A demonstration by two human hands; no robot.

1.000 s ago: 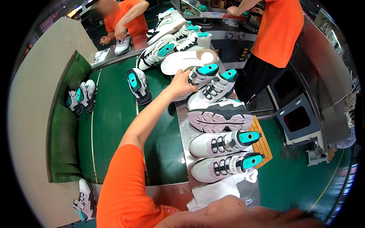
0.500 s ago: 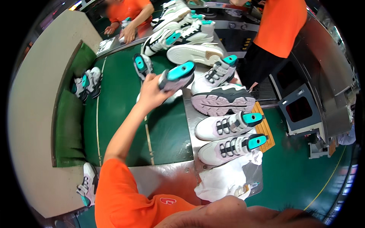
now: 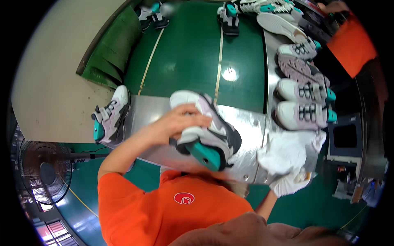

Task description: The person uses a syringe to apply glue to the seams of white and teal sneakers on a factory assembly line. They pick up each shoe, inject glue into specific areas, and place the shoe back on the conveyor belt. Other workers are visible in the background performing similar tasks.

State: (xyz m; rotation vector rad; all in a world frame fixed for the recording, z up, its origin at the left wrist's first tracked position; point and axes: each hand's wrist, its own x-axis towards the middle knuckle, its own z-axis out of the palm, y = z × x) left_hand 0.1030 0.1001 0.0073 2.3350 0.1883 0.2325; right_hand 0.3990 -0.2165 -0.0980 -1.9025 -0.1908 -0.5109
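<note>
My left hand (image 3: pixel 180 121) is closed around a white, pale pink and black sneaker (image 3: pixel 219 131) with a turquoise shoe last (image 3: pixel 207 156) in it. The sneaker is tilted above the metal ledge, its heel toward my body. My right hand (image 3: pixel 289 184), in a white glove, is at the ledge's right corner beside a crumpled white cloth (image 3: pixel 283 149). Its fingers are bent around something small and yellowish that I cannot make out. Nearest beyond the cloth lie two similar sneakers, one (image 3: pixel 303 115) in front of the other (image 3: pixel 303 91).
A green conveyor belt (image 3: pixel 184 61) runs ahead, carrying a shoe (image 3: pixel 229 20) far up. More shoes line the right metal edge, one sole-up (image 3: pixel 297 67). A sneaker (image 3: pixel 113 115) stands at the left corner. A fan (image 3: pixel 47 174) stands lower left; a co-worker's orange shirt (image 3: pixel 353 45) is upper right.
My left hand has brought the sneaker back from over the belt to the near ledge. My gloved right hand has come into view by the cloth. The view has shifted toward my body.
</note>
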